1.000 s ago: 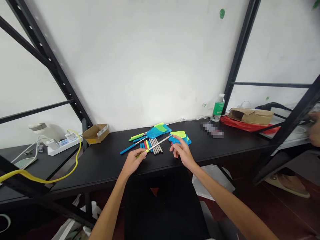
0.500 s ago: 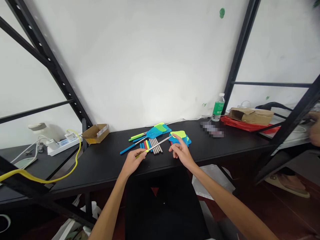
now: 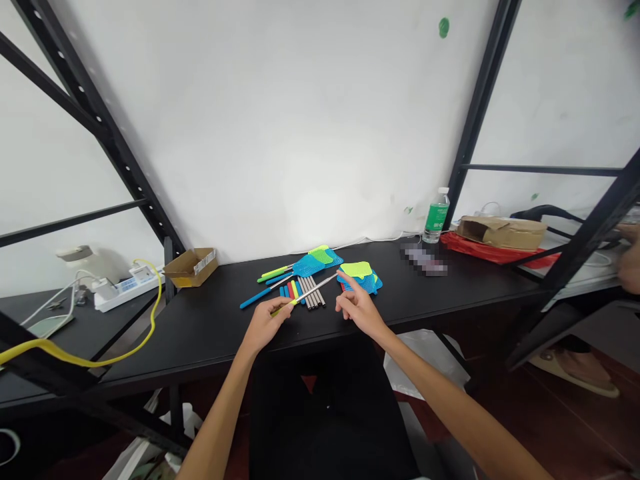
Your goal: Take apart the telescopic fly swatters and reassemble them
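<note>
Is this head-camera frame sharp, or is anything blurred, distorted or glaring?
In the head view, the wide lens bends the black shelf upright; a pixelated patch hides something on the desk; the hand at the right edge looks blurred; the fly swatters stay fairly sharp, with no strong glare on them.

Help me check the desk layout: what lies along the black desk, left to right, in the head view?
Small cardboard box → blue fly swatter head → pile of swatter heads → water bottle → red plastic bag
</note>
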